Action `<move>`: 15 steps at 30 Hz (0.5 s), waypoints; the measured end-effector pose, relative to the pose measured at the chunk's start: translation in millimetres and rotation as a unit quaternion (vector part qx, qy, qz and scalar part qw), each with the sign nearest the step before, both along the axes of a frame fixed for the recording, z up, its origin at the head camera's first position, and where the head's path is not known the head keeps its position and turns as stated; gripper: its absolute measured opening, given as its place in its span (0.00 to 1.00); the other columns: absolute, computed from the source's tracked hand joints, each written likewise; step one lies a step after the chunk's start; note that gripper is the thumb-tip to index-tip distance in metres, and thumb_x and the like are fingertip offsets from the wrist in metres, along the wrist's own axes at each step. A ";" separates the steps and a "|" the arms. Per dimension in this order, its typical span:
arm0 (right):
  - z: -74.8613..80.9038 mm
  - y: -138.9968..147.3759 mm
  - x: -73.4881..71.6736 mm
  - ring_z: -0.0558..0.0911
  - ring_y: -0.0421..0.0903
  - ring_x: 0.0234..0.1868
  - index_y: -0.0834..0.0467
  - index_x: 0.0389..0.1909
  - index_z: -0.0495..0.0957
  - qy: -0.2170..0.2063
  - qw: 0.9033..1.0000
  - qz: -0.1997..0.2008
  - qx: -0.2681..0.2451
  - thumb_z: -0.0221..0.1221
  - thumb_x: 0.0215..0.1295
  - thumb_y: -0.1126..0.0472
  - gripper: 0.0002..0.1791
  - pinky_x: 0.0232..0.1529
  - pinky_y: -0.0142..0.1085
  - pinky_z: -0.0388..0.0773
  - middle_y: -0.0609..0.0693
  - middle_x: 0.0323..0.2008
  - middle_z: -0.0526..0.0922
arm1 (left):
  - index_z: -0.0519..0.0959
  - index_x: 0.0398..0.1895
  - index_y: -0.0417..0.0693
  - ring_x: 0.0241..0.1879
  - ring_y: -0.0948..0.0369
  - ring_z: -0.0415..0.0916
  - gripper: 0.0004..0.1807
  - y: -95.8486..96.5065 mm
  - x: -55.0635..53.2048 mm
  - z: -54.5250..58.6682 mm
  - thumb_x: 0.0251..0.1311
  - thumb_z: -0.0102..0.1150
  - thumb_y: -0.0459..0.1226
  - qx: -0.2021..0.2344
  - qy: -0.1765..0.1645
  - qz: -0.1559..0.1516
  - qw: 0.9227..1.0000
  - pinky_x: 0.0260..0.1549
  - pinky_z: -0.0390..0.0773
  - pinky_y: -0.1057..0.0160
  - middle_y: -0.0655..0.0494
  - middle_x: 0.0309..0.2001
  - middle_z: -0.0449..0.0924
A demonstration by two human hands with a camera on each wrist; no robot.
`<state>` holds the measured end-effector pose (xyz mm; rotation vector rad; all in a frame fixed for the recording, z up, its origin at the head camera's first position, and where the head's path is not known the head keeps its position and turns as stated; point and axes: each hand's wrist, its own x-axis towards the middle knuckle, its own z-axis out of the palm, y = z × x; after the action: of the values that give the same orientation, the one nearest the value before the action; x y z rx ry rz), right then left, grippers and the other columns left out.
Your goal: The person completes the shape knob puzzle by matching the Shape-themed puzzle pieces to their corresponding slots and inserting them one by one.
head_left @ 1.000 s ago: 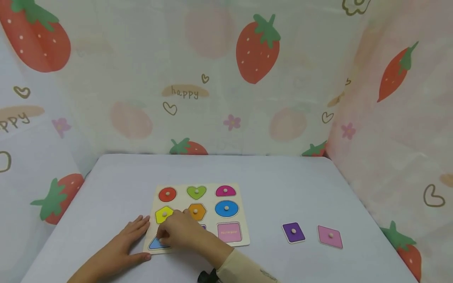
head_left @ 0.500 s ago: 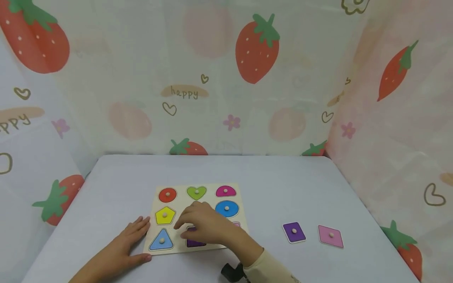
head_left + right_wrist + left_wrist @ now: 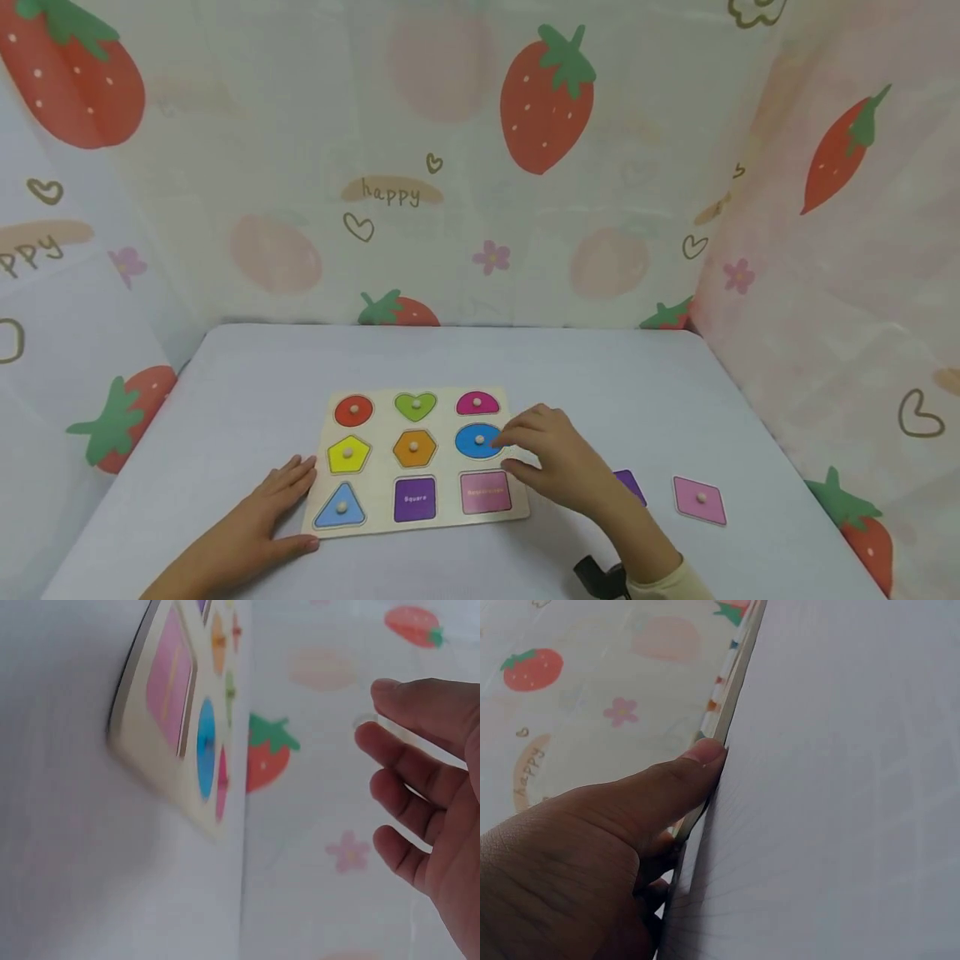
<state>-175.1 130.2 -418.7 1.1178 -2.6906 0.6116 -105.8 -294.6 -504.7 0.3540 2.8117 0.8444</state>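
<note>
A wooden shape puzzle board [image 3: 378,486] lies on the white table. My left hand [image 3: 251,517] rests at its left edge, fingers extended; in the left wrist view, the thumb [image 3: 705,751] touches the board's edge. With fingers loosely bent and holding nothing, my right hand [image 3: 558,458] hovers by the board's right side, near the blue oval piece [image 3: 472,442]. Behind the right wrist, a purple square piece [image 3: 632,485] is partly hidden. Farther right lies a pink rectangular piece [image 3: 701,500] with a knob. The purple square slot [image 3: 415,500] and pink rectangle slot [image 3: 485,492] show printed words.
Knobbed pieces sit in the other slots, among them a blue triangle [image 3: 341,506], a yellow pentagon [image 3: 348,454] and an orange hexagon [image 3: 414,448]. Strawberry-patterned cloth [image 3: 450,250] surrounds the table's back and sides. A black device [image 3: 598,577] is beside the right wrist.
My right hand has left the blue triangle and moved right across the board, uncovering the purple slot, to the board's right side. My left hand has stayed in place.
</note>
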 end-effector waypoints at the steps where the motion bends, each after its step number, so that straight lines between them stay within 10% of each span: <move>1: -1.0 8.4 1.1 0.77 0.40 0.56 0.44 0.47 0.87 0.006 1.000 -0.006 -0.004 0.73 0.61 0.57 0.14 0.57 0.44 0.76 0.36 0.46 0.85 | 0.63 0.78 0.43 0.79 0.37 0.46 0.59 -0.4 0.0 0.0 0.50 0.68 0.68 -0.001 0.002 -0.001 1.000 0.72 0.56 0.31 0.49 0.81 0.56; 4: -4.4 31.2 1.9 0.77 0.40 0.55 0.44 0.46 0.87 0.021 0.999 -0.026 -0.019 0.74 0.59 0.59 0.15 0.55 0.45 0.76 0.36 0.45 0.85 | 0.63 0.78 0.45 0.79 0.39 0.47 0.59 -1.9 0.2 1.6 0.50 0.67 0.69 -0.006 0.012 -0.002 1.000 0.72 0.56 0.32 0.50 0.81 0.56; 8: -7.8 51.3 -1.2 0.76 0.40 0.55 0.45 0.47 0.87 0.016 0.998 -0.043 -0.050 0.75 0.59 0.60 0.16 0.56 0.46 0.76 0.36 0.47 0.85 | 0.63 0.78 0.47 0.80 0.41 0.47 0.58 -4.4 1.7 3.8 0.50 0.67 0.69 0.002 0.026 0.003 1.000 0.78 0.38 0.67 0.53 0.81 0.56; 11: -11.8 62.2 -4.3 0.76 0.40 0.55 0.46 0.47 0.87 0.012 0.997 -0.047 -0.064 0.74 0.59 0.62 0.16 0.57 0.46 0.76 0.37 0.47 0.84 | 0.63 0.78 0.47 0.80 0.42 0.46 0.57 -4.6 3.0 3.1 0.50 0.66 0.69 0.015 0.027 0.002 1.000 0.59 0.25 0.89 0.54 0.81 0.56; 15: -18.7 77.6 -7.0 0.77 0.41 0.54 0.47 0.45 0.87 0.026 0.996 -0.052 -0.062 0.75 0.57 0.63 0.16 0.56 0.48 0.75 0.38 0.46 0.85 | 0.63 0.78 0.45 0.80 0.40 0.46 0.57 -2.6 2.7 1.8 0.51 0.66 0.68 0.020 0.030 -0.007 0.999 0.56 0.25 0.92 0.52 0.81 0.56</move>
<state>-182.0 207.7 -437.4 0.9441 -2.6073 0.7108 -103.0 -297.2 -502.9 0.4110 2.8471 0.9034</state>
